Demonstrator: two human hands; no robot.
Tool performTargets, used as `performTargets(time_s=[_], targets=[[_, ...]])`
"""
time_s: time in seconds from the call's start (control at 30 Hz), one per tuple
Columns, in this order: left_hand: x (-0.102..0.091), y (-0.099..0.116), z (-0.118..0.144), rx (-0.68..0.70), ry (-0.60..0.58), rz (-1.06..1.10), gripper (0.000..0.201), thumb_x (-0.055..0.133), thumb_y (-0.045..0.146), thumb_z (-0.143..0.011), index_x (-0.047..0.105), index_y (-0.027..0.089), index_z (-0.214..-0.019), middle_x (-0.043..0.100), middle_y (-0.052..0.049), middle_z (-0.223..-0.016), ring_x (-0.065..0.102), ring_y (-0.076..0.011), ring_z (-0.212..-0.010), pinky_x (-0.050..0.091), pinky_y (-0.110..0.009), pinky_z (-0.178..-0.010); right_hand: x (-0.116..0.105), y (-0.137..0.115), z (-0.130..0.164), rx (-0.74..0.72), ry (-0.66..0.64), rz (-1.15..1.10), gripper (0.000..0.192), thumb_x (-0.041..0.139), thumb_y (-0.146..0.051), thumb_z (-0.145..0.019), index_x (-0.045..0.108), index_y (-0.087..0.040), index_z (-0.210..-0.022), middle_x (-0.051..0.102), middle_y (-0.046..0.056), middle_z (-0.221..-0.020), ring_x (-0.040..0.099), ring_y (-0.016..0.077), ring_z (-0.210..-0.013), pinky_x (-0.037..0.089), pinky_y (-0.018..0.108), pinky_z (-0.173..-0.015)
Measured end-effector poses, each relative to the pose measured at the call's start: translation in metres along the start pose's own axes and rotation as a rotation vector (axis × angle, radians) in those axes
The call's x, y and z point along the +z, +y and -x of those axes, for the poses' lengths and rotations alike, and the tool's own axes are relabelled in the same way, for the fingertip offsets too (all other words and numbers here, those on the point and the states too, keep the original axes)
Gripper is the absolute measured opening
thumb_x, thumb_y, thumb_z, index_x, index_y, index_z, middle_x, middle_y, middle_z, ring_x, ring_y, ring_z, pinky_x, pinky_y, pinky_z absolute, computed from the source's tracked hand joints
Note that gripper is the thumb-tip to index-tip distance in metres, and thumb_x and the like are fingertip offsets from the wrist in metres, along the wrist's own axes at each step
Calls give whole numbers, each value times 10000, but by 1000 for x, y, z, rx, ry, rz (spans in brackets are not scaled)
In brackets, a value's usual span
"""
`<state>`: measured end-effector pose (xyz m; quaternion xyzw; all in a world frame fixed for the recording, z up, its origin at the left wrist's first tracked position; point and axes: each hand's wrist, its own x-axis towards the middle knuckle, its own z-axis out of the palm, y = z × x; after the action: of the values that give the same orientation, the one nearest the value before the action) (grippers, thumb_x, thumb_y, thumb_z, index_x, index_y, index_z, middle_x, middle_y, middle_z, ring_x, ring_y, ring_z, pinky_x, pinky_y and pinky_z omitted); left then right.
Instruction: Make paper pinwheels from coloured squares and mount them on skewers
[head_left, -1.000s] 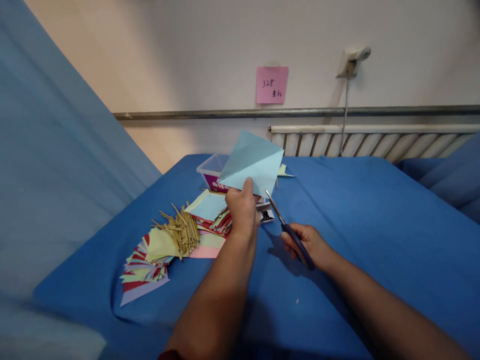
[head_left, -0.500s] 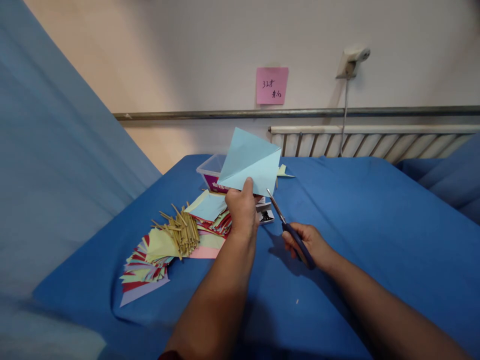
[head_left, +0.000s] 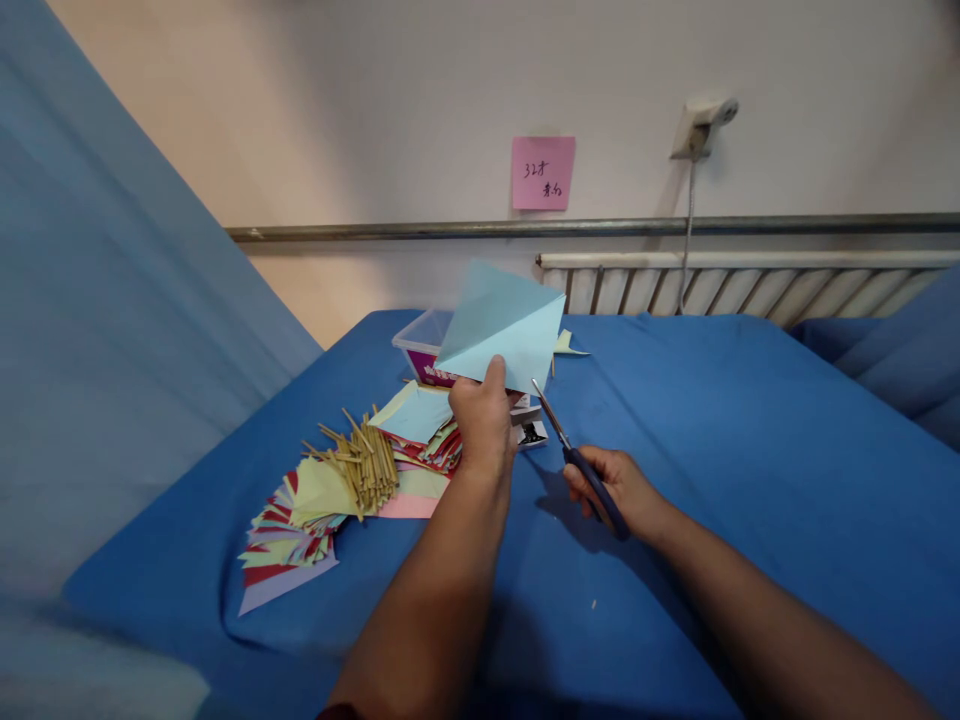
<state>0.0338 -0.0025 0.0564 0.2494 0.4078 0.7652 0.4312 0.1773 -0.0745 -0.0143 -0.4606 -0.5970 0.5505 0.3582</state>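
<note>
My left hand (head_left: 484, 420) pinches the lower edge of a folded light blue paper sheet (head_left: 504, 325) and holds it upright above the blue cloth. Just to its right, my right hand (head_left: 615, 488) grips a pair of scissors (head_left: 571, 455) with dark blue handles. The blades are closed and their tip points up at the sheet's lower right corner, almost touching it.
A pile of coloured paper pieces (head_left: 300, 525) and a bundle of thin sticks (head_left: 364, 462) lie left of my left hand. A clear plastic box (head_left: 424, 345) stands behind the sheet. The blue cloth (head_left: 750, 450) covers the surface; a radiator (head_left: 750, 285) and a pink note (head_left: 543, 172) are on the wall.
The paper sheet has tilted slightly in my left hand. The scissors have stayed at its lower right corner.
</note>
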Motion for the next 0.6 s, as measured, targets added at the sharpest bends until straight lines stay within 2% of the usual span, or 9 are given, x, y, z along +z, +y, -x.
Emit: performTargets(time_s=[0.3, 0.6], targets=[[1, 0, 4, -30, -21, 15, 297, 750, 271, -632, 655, 140, -881, 721, -67, -855, 688, -187, -706, 569, -403, -736, -2, -5, 2, -16, -7, 43, 313, 575, -454, -850, 537, -190, -688, 528, -33, -529, 497, 104, -466, 390, 237, -472], [0, -2, 3, -14, -22, -2, 312, 756, 284, -628, 660, 129, -881, 723, -67, -846, 690, -188, -727, 558, -396, -765, -2, -5, 1, -8, -4, 21, 299, 587, -433, -832, 515, -191, -671, 545, -26, -563, 513, 102, -474, 399, 233, -472]])
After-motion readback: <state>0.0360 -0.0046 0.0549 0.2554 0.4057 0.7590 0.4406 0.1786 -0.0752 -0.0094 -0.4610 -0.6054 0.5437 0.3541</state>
